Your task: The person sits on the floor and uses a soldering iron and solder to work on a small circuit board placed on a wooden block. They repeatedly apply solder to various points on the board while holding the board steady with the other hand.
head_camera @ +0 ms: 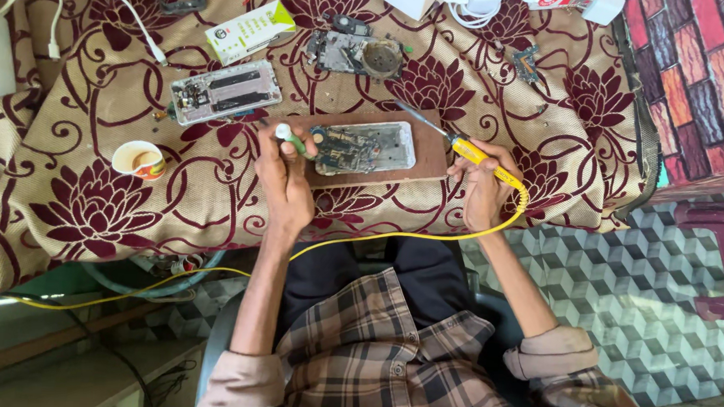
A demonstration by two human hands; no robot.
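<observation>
A: From the head camera, what is in hand?

B: The right hand (483, 183) is clenched round the yellow handle of a soldering iron (462, 147), its metal tip pointing to about ten o'clock, clear of the work. The left hand (286, 172) pinches a small green-and-white tube (290, 137) between thumb and fingers, just at the nine o'clock edge of the opened phone (363, 146).

A: And where is the phone?

B: Flat on a brown wooden board (429, 158) between the two hands, its circuit board exposed. I judge this a pause before a joint is made: the next move would call for a steady tip on a very small spot.

A: The surface?

B: A table under a tan cloth with maroon flowers (93, 208). At eleven o'clock of the board lies a second opened phone (224, 92); at twelve, loose phone parts (356, 53); at nine, a small paper cup (138, 159).

A: The room?

B: The iron's yellow cord (360, 236) trails off to eight o'clock. Grey cube-patterned flooring (618, 296) lies at four o'clock, and a dark red stool (722, 244) at three.
</observation>
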